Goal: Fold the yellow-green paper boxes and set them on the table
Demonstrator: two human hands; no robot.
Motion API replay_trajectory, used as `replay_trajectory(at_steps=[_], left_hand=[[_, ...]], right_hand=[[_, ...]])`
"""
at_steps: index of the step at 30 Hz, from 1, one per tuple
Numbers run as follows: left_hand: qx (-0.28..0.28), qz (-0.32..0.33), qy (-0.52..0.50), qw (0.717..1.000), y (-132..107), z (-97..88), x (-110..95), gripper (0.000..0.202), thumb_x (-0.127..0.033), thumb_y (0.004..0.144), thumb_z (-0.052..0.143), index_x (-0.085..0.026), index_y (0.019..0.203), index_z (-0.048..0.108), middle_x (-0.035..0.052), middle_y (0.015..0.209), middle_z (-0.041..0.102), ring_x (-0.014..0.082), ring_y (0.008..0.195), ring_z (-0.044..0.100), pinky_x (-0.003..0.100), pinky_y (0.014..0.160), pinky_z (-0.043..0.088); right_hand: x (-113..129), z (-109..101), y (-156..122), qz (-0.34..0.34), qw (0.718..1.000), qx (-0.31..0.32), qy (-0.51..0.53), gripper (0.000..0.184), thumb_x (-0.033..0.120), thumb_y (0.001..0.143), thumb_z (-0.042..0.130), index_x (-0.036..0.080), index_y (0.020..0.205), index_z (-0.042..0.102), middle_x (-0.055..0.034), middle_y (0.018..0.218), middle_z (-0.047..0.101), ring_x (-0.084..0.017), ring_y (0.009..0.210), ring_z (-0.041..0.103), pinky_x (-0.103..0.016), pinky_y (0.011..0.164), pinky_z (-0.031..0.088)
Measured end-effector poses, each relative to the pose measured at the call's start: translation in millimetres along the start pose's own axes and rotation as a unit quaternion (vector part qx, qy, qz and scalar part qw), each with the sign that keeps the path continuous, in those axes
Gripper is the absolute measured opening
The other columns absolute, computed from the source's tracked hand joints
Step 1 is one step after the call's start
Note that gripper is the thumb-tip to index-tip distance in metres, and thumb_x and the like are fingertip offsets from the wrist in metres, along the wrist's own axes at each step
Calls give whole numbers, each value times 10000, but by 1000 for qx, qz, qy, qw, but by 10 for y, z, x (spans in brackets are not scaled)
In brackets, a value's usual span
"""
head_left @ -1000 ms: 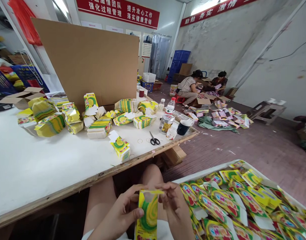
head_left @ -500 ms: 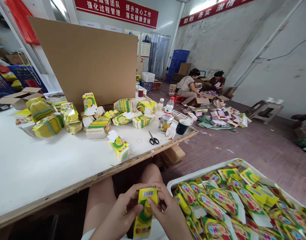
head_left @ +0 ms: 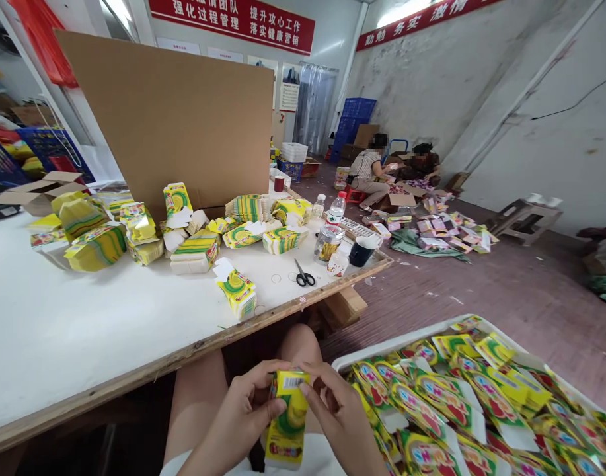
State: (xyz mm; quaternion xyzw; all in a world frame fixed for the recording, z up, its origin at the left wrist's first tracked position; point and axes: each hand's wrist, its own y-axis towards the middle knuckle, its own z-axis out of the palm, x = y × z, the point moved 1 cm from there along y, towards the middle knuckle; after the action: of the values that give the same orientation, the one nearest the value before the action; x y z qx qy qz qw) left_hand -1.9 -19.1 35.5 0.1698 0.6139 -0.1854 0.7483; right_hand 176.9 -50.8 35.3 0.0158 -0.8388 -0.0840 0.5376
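Observation:
Over my lap I hold a small yellow and green printed carton (head_left: 289,423), its barcode end at the top. My left hand (head_left: 250,406) grips its left side, thumb on the front and fingers at the upper edge. My right hand (head_left: 336,403) pinches the upper right corner, thumb near the barcode. To the right stands a white tray (head_left: 340,362) heaped with similar cartons (head_left: 431,403), several with white flaps sticking out. On the table, nearest my hands, lies a bundle of flat yellow cartons (head_left: 237,291).
The white table (head_left: 134,317) carries more carton stacks (head_left: 196,251), black-handled scissors (head_left: 305,279), a water bottle (head_left: 336,210) and a dark mug (head_left: 361,251). A cardboard sheet (head_left: 184,125) stands behind. Two people sit beyond, near a pile of pink boxes (head_left: 451,228).
My right thumb has moved up from the carton's front face to its upper right corner, and the right hand has shifted slightly outward. The carton remains between both hands.

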Motion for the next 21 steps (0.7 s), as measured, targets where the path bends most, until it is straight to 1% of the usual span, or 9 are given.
replay_trajectory(at_steps=[2,4,7,8,10,13,15,18,21], left_hand=[[12,20,4,1000,2,66,19,363,-310,825,721,-238,1179,681,94,1216,710,256,1075,688,307,891,560],[28,48,69,996,17,130,31,373,-319,862,673,-237,1225,651,98,1200,721,251,1034,715,312,856,590],[-7,85,218,972,142,67,20,395,-299,908,598,-242,1299,595,98,1205,732,253,1018,731,335,853,616],[-40,96,258,961,224,-20,11,412,-297,911,588,-240,1318,579,101,1264,705,271,1104,696,373,940,584],[-119,119,309,936,440,-279,0,480,-320,903,584,-219,1369,531,107,1452,559,324,1360,483,480,1161,373],[-218,137,377,890,792,-738,43,700,-353,885,584,-137,1495,319,156,1621,266,339,1513,141,600,1221,83],[-243,130,411,869,951,-969,121,701,-336,828,641,-111,1446,398,187,1594,317,379,1504,147,661,1194,66],[-242,118,449,852,992,-1130,254,444,-238,834,585,-144,1268,610,181,1432,562,379,1381,444,633,1150,302],[-232,125,478,838,859,-1157,318,388,-142,843,505,-170,1188,681,138,1333,658,330,1268,585,550,1078,464]], right_hand=[[41,-5,14,9,999,-14,38,214,392,874,643,252,1012,729,-61,921,750,-208,705,669,-289,633,543],[42,-74,17,13,997,-25,68,190,425,872,628,274,936,723,-67,884,746,-258,777,690,-338,676,565],[-65,-464,-36,23,998,-48,-13,207,465,878,582,314,831,715,-92,864,736,-301,788,675,-403,680,553],[-129,-669,-73,33,994,-71,-80,219,477,873,575,319,824,718,-95,847,731,-304,761,663,-423,681,540],[-267,-1096,-173,29,967,-121,-220,231,505,796,629,302,777,738,-103,891,733,-349,880,655,-502,822,499],[-450,-1454,-324,57,941,-132,-305,288,566,707,670,315,798,777,-104,913,747,-369,897,663,-523,810,505],[-502,-1365,-370,64,955,-107,-270,292,560,740,657,313,842,774,-91,905,757,-321,831,683,-444,734,543],[-444,-899,-301,71,980,-60,-177,279,535,781,652,284,848,754,-54,767,747,-231,614,652,-343,594,536],[-264,-430,-124,63,993,23,-98,238,473,830,631,267,874,742,-31,763,743,-207,661,658,-296,629,522]])
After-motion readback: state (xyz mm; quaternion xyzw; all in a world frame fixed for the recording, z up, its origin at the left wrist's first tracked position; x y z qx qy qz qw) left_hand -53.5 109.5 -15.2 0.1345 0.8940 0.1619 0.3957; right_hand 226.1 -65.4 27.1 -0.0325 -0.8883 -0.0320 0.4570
